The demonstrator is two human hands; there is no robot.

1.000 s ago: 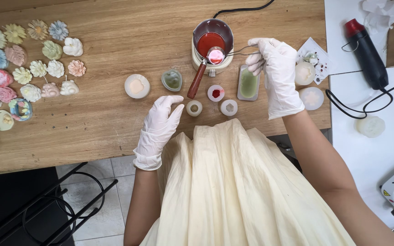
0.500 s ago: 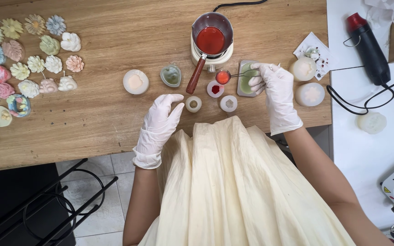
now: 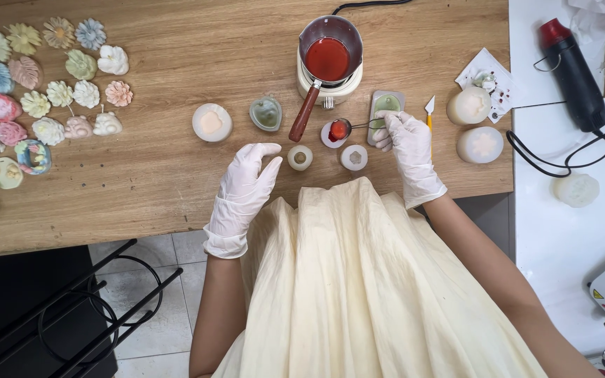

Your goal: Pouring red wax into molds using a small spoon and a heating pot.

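Two gloved hands work at the tabletop [image 3: 176,189]: the right hand [image 3: 409,143] pinches a spoon [image 3: 348,128] of red wax above a small white mould [image 3: 333,134]; the left hand [image 3: 246,183] rests spread, empty, near a round mould [image 3: 300,157]. Tilting the spoon risks spilling wax beside the mould.

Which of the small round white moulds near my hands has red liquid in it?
The small round white mould under the spoon, below the red pot; the other two hold none.
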